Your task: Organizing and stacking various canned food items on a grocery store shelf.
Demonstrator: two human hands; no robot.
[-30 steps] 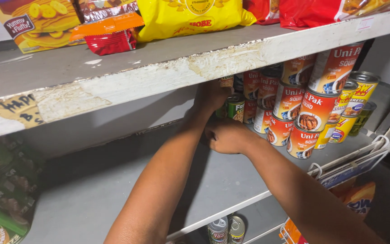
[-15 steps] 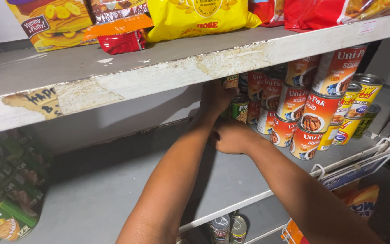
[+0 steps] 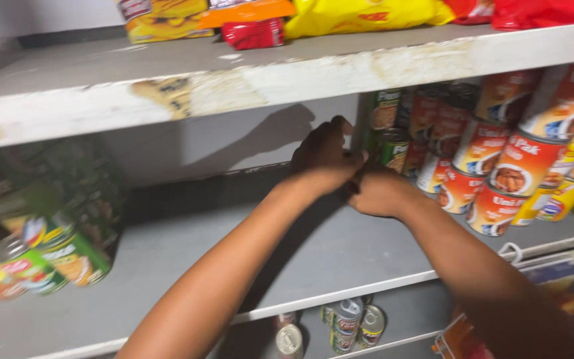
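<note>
Reaching deep onto the grey shelf, you are closing your left hand around a green can beside the red cans; your right hand is curled beside it, grip hidden; next, be easing it clear

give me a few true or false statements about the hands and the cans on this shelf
1. Both hands reach toward the green-labelled cans at the back of the middle shelf. True.
2. The left hand holds a snack bag. False: no bag is in its grip.
3. The red-labelled cans are stacked right of the right hand. True.
4. The upper shelf holds cans. False: it holds snack packets.
</note>
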